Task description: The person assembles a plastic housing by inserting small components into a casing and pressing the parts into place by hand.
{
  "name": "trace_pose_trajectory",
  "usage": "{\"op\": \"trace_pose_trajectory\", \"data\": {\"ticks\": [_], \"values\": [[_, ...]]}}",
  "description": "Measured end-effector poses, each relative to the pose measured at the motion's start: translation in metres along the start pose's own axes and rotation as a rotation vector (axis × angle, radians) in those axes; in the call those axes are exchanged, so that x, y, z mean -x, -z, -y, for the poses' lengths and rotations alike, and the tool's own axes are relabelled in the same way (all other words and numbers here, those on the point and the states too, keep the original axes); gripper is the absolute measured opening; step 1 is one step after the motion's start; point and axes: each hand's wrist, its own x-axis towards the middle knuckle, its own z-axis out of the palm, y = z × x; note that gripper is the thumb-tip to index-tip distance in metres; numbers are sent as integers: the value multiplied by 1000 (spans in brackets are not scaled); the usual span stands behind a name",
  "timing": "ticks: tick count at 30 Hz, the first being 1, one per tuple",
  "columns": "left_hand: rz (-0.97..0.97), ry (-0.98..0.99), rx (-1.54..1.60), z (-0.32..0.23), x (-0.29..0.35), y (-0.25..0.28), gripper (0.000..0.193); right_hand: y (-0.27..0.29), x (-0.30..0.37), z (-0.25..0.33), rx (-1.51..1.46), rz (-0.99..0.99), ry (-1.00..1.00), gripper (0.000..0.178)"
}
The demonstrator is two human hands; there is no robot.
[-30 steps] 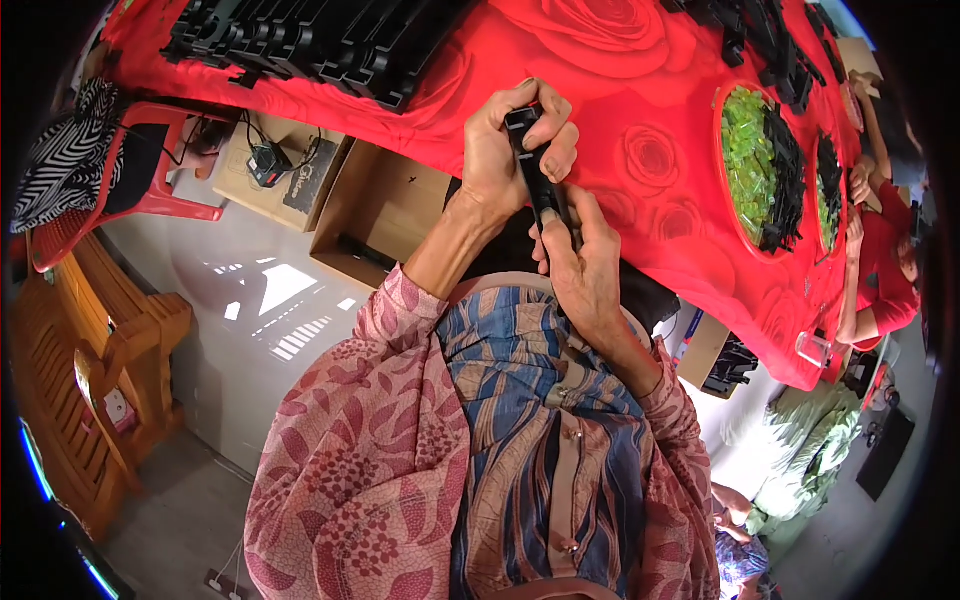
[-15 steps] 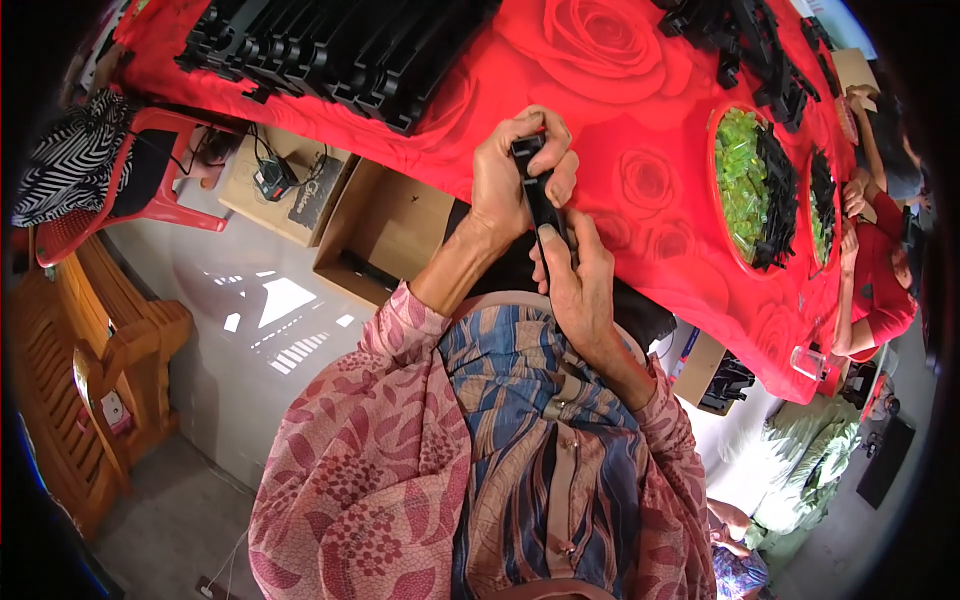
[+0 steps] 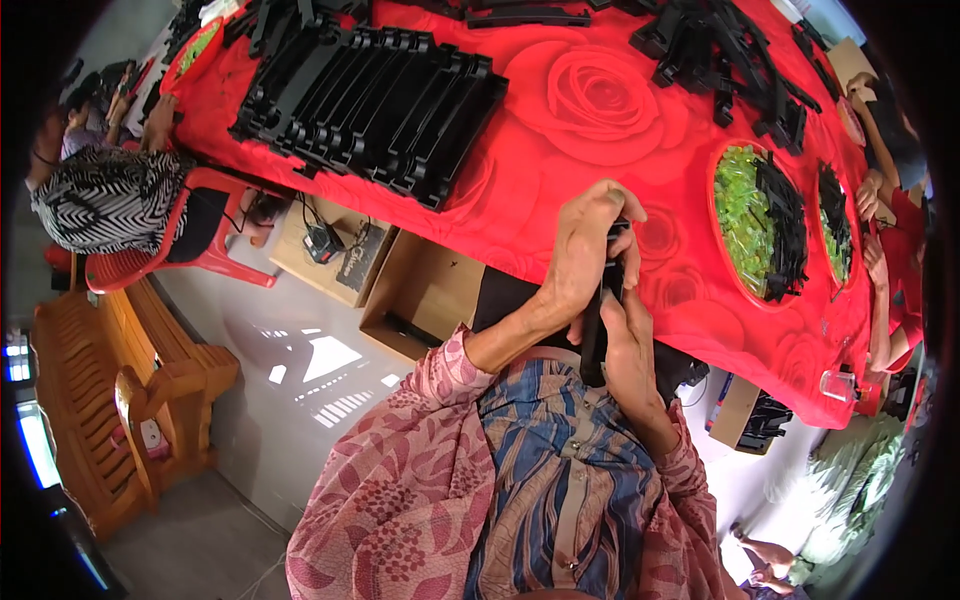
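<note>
A long black plastic strip (image 3: pixel 594 345) slants between my hands in front of my body, beside the table's near edge. My left hand (image 3: pixel 592 245) is closed around its upper end, fingers curled over it. Lower down, my right hand (image 3: pixel 628 335) grips the same part with thumb and fingers. The palms hide much of the piece. Beyond my left hand, a row of similar black plastic parts (image 3: pixel 375 105) lies side by side on the red rose-patterned tablecloth (image 3: pixel 560 110).
A heap of black parts (image 3: pixel 725 60) lies at the far right. Nearer stands a round red tray (image 3: pixel 716 215) of small yellow-green and black pieces. An open cardboard box (image 3: pixel 425 285) sits below the table edge, left of me. Other people sit at the left and right.
Both hands have moved right and lower in view with the black strip, which has turned in them. The view has shifted, showing more of the table's far side.
</note>
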Motion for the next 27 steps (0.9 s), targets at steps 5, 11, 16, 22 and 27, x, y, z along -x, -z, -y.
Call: {"op": "trace_pose_trajectory", "data": {"ticks": [5,11,16,22,27], "values": [[-22,-23,-163,-1,5,-11,36,7,3,0,-67,63,22,22],[-51,-120,-244,2,16,-23,35,11,8,0,-224,97,-67,15],[-37,-146,-258,4,17,-29,35,16,7,-6,-253,140,-26,20],[39,-161,-286,-1,21,-43,34,22,15,10,-271,83,-103,24],[19,-171,-347,-1,23,-46,42,21,17,10,-299,108,-18,23]]}}
